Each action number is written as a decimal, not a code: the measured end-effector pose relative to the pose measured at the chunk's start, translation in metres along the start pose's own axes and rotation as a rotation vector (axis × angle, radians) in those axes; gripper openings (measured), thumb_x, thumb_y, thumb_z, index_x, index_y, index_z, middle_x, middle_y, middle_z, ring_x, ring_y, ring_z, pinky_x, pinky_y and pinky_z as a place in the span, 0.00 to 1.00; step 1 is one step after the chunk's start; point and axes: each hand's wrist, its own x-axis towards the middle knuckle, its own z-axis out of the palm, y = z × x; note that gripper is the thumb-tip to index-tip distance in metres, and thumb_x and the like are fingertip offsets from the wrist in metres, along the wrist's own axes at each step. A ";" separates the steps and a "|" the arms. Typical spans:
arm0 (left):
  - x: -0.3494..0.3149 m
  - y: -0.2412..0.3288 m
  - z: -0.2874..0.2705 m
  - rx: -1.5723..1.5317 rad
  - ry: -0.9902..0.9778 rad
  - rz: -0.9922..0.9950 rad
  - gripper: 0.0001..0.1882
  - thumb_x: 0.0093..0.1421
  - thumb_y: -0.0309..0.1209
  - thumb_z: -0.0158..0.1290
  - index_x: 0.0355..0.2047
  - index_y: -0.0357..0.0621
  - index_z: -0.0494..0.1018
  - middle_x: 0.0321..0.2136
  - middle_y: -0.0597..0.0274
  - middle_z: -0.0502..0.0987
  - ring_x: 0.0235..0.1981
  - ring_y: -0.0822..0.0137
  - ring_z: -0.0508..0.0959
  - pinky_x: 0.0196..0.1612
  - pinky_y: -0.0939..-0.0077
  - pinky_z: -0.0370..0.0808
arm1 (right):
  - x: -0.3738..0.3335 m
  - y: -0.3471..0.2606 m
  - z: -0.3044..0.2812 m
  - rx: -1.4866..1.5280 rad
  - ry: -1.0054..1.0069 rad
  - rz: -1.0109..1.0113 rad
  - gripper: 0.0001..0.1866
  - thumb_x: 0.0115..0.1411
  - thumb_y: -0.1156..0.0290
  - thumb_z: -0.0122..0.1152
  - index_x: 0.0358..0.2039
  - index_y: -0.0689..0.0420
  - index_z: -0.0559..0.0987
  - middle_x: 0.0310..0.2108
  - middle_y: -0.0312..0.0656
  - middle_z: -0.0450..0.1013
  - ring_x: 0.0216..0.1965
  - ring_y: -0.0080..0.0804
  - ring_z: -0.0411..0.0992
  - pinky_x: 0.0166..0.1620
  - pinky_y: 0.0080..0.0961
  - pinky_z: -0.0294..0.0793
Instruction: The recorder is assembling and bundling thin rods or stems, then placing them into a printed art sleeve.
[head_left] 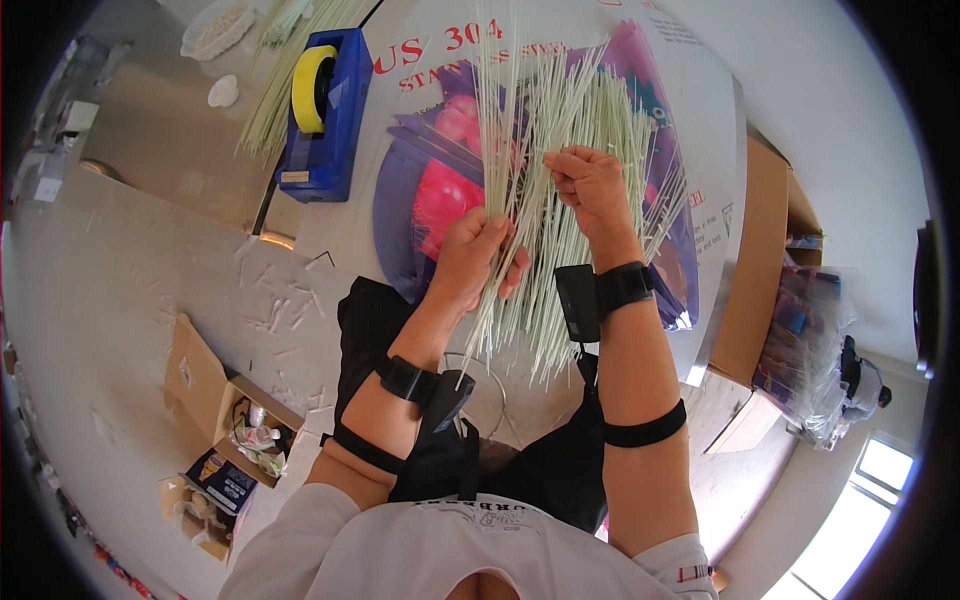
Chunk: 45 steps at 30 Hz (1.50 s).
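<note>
A large loose pile of thin pale-green sticks [545, 260] lies across a purple plastic bag [400, 205] with pink balloon pictures on the table. My left hand [473, 258] is closed round a slim bunch of these sticks [496, 110], which stand up past its fingers at the pile's left side. Over the pile's right part, my right hand [590, 182] is curled with thumb and fingertips pinched together. Whether a stick sits in that pinch I cannot make out. Black straps and small devices are on both my forearms.
A blue tape dispenser [345, 115] with yellow tape stands left of the pile. Behind it lie more pale sticks [262, 120] and a white bowl [217, 30]. Cardboard boxes are on the floor at left [205, 390] and beside the table at right [750, 260]. White scraps [275, 310] litter the floor.
</note>
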 end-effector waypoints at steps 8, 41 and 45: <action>0.000 -0.003 0.007 0.077 0.059 0.065 0.08 0.64 0.31 0.42 0.35 0.40 0.65 0.17 0.62 0.70 0.09 0.76 0.64 0.09 0.83 0.58 | -0.001 0.010 0.003 0.110 0.062 0.078 0.05 0.50 0.77 0.61 0.21 0.62 0.74 0.16 0.33 0.66 0.14 0.15 0.59 0.14 0.13 0.53; -0.002 0.003 0.013 0.070 0.017 0.068 0.06 0.60 0.28 0.48 0.34 0.40 0.64 0.19 0.64 0.69 0.12 0.79 0.63 0.12 0.85 0.58 | -0.032 0.013 0.020 0.206 0.279 0.120 0.04 0.50 0.77 0.60 0.25 0.65 0.76 0.20 0.39 0.71 0.13 0.19 0.64 0.12 0.13 0.53; -0.004 0.001 0.011 0.071 -0.025 0.135 0.07 0.60 0.29 0.49 0.32 0.40 0.64 0.18 0.63 0.69 0.11 0.79 0.62 0.12 0.85 0.58 | -0.022 0.003 0.018 0.366 0.240 0.063 0.04 0.52 0.76 0.58 0.28 0.64 0.75 0.22 0.40 0.72 0.15 0.17 0.63 0.13 0.12 0.54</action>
